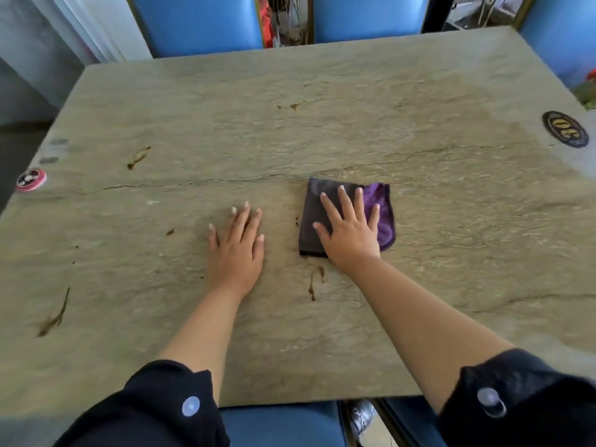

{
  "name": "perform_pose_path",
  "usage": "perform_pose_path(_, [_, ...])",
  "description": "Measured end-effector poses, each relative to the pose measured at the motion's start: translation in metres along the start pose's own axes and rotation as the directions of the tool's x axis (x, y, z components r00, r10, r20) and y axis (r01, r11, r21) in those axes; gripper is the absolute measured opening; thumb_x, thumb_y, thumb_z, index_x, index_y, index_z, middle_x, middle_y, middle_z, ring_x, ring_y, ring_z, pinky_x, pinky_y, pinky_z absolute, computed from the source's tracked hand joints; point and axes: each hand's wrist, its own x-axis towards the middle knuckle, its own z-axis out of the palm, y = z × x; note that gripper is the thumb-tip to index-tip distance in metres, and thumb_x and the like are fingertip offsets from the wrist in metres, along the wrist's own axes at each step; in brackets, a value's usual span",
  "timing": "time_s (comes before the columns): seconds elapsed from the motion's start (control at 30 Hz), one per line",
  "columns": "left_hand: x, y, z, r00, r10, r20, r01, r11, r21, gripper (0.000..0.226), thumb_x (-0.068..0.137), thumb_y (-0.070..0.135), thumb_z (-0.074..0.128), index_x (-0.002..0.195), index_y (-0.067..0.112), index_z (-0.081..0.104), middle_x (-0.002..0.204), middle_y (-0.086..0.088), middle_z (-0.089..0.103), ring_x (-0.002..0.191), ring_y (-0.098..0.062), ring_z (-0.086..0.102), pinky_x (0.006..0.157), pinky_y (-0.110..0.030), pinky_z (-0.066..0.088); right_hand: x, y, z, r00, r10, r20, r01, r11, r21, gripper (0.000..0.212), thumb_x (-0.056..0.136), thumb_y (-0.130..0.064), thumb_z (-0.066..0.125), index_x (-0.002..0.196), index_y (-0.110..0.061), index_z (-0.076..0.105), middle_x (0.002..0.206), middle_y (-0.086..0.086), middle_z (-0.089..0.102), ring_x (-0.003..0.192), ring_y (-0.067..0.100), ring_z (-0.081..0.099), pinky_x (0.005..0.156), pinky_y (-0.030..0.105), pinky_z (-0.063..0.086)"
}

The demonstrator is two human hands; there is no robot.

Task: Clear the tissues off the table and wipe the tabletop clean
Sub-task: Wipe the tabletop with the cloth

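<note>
A folded cloth (311,217), dark grey with a purple side, lies flat near the middle of the beige stone-look tabletop (322,124). My right hand (350,229) presses flat on it with fingers spread and straight. My left hand (237,246) rests flat on the bare table to the left of the cloth, fingers straight. Brown smears mark the surface: one just below the cloth (316,282), one at the far left front (54,317), one at mid-left (138,158) and small ones further back (292,106). No tissues are in view.
A round pink-rimmed sticker (31,179) sits at the left edge and a dark oval badge (564,129) at the right edge. Blue chairs stand at the far side (200,24) and at the near edge (277,427). The right part of the tabletop looks darker.
</note>
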Motion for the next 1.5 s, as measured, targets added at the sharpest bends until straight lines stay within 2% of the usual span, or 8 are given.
perform_pose_path(0.2, [0.002, 0.001, 0.001, 0.999, -0.025, -0.047, 0.02, 0.994, -0.104, 0.065, 0.09, 0.041, 0.008, 0.152, 0.029, 0.024, 0.161, 0.011, 0.016, 0.149, -0.009, 0.006, 0.119, -0.048, -0.003, 0.037, -0.034, 0.007, 0.985, 0.172, 0.027, -0.172, 0.985, -0.019, 0.064, 0.093, -0.065, 0.012, 0.151, -0.043, -0.004, 0.162, -0.006, -0.015, 0.144, 0.035, -0.026, 0.109, 0.067, -0.015])
perform_pose_path(0.47, [0.002, -0.002, -0.002, 0.998, -0.033, -0.055, 0.022, 0.981, -0.193, 0.072, 0.084, 0.039, 0.008, 0.153, 0.021, 0.02, 0.159, 0.004, 0.024, 0.149, -0.013, 0.014, 0.119, -0.049, 0.001, -0.047, -0.033, 0.024, 0.93, -0.361, 0.063, 0.367, 0.92, -0.14, 0.062, 0.091, -0.067, 0.018, 0.149, -0.047, 0.014, 0.163, -0.009, 0.007, 0.15, 0.03, -0.004, 0.111, 0.069, 0.005])
perform_pose_path(0.57, [0.001, -0.001, -0.003, 1.0, 0.003, -0.019, -0.006, 0.993, -0.116, 0.071, 0.085, 0.042, 0.008, 0.153, 0.026, 0.018, 0.161, 0.004, 0.019, 0.15, -0.015, 0.01, 0.117, -0.053, 0.0, -0.061, 0.012, 0.013, 1.0, -0.01, 0.003, 0.01, 0.991, -0.132, 0.063, 0.088, -0.07, 0.012, 0.148, -0.052, 0.003, 0.162, -0.013, -0.003, 0.149, 0.025, -0.013, 0.112, 0.068, -0.002])
perform_pose_path(0.7, [0.0, -0.002, -0.006, 0.998, 0.057, 0.033, -0.053, 0.992, -0.117, 0.067, 0.087, 0.044, 0.012, 0.151, 0.031, 0.025, 0.162, 0.003, 0.015, 0.15, -0.016, 0.005, 0.116, -0.054, -0.007, -0.094, -0.003, 0.018, 0.895, 0.446, -0.02, -0.446, 0.895, -0.021, 0.063, 0.092, -0.067, 0.011, 0.149, -0.047, -0.006, 0.161, -0.009, -0.014, 0.145, 0.03, -0.025, 0.11, 0.068, -0.012])
perform_pose_path(0.83, [-0.019, 0.0, -0.008, 0.991, 0.129, 0.03, -0.121, 0.976, -0.179, 0.062, 0.089, 0.043, 0.019, 0.146, 0.027, 0.039, 0.16, 0.0, 0.022, 0.149, -0.018, 0.012, 0.118, -0.052, -0.001, -0.126, -0.059, 0.033, 0.996, 0.027, 0.085, -0.018, 0.994, -0.108, 0.069, 0.086, -0.069, 0.005, 0.15, -0.045, -0.007, 0.161, -0.006, -0.017, 0.143, 0.034, -0.029, 0.109, 0.07, -0.011])
perform_pose_path(0.97, [-0.034, -0.002, -0.008, 0.98, 0.169, 0.106, -0.154, 0.978, -0.143, 0.057, 0.096, 0.044, 0.02, 0.15, 0.027, 0.029, 0.163, -0.002, 0.01, 0.15, -0.018, 0.003, 0.118, -0.048, -0.006, -0.162, -0.034, 0.027, 0.848, -0.447, 0.286, 0.51, 0.834, -0.21, 0.069, 0.087, -0.071, 0.011, 0.149, -0.047, -0.006, 0.161, -0.009, -0.016, 0.144, 0.03, -0.027, 0.112, 0.061, -0.013])
perform_pose_path(1.23, [-0.028, -0.007, -0.012, 0.966, 0.184, 0.183, -0.153, 0.973, -0.17, 0.052, 0.101, 0.042, 0.027, 0.151, 0.03, 0.023, 0.164, 0.002, 0.002, 0.15, -0.018, -0.003, 0.12, -0.044, -0.007, -0.16, -0.016, 0.015, 0.952, 0.165, 0.258, -0.134, 0.982, -0.135, 0.071, 0.086, -0.075, 0.009, 0.144, -0.05, -0.021, 0.155, -0.01, -0.032, 0.141, 0.03, -0.034, 0.11, 0.069, -0.008])
perform_pose_path(1.5, [-0.006, -0.004, -0.024, 0.994, 0.078, -0.078, -0.1, 0.939, -0.33, 0.06, 0.089, 0.043, 0.02, 0.132, 0.02, 0.056, 0.132, -0.006, 0.058, 0.121, -0.031, 0.05, 0.099, -0.041, 0.036, -0.116, -0.076, 0.034, 0.873, -0.411, 0.264, 0.463, 0.869, -0.177, 0.066, 0.089, -0.072, 0.016, 0.146, -0.052, -0.011, 0.16, -0.012, -0.02, 0.144, 0.029, -0.029, 0.108, 0.069, -0.015])
